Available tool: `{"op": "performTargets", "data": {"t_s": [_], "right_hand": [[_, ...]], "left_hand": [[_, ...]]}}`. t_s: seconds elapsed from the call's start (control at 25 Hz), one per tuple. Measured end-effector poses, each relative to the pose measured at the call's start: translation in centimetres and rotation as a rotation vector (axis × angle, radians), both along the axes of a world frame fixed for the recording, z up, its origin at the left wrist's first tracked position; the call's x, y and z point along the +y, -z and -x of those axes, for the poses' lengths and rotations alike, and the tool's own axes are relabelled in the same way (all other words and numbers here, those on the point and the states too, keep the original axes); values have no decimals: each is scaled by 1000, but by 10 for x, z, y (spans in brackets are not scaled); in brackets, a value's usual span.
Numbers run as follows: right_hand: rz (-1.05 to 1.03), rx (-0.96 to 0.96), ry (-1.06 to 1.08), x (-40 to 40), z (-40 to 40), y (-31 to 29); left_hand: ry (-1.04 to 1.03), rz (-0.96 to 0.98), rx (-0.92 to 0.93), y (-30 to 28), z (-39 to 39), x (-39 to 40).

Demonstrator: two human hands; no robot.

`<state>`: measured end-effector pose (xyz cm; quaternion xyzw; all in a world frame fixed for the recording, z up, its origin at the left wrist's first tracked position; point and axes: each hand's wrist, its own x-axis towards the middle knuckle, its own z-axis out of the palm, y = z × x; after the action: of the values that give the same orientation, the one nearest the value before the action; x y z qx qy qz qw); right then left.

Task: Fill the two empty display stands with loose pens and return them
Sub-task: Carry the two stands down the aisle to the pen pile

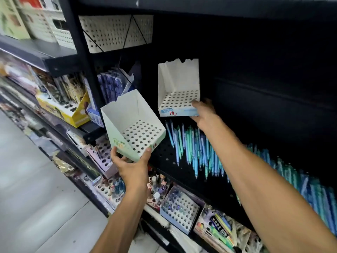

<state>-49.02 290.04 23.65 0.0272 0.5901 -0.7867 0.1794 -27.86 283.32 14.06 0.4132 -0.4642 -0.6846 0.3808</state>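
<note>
Two empty cardboard display stands are held up in front of a dark shelf. My left hand (132, 165) grips the pale green stand (127, 123) from below at its front corner; its perforated insert holds no pens. My right hand (203, 114) grips the front right corner of the white and blue stand (177, 83), which is also empty and raised higher. Below and to the right, several loose blue and teal pens (198, 150) lie in a spread across the black shelf (164, 154).
A cream perforated basket (116, 31) sits on the shelf above. Other stands with pens and holes (179, 209) line the lower shelf. Boxes and packets (73, 108) fill the shelves at left. The grey floor (36, 207) runs along the aisle at lower left.
</note>
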Motion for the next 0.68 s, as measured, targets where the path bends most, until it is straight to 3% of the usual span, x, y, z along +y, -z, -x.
{"op": "performTargets", "data": {"t_s": [0.24,0.44,0.68], "right_hand": [[-72,30,-39,-25,36,13],[-461,155,-70,-26,53,36],[-662,283,-97,-22,61,39]], "left_hand": [[-5,65,-33,0,-1,0],[-8,101,-51,-4,-1,0],[-12,134,-68,4,1,-3]]}}
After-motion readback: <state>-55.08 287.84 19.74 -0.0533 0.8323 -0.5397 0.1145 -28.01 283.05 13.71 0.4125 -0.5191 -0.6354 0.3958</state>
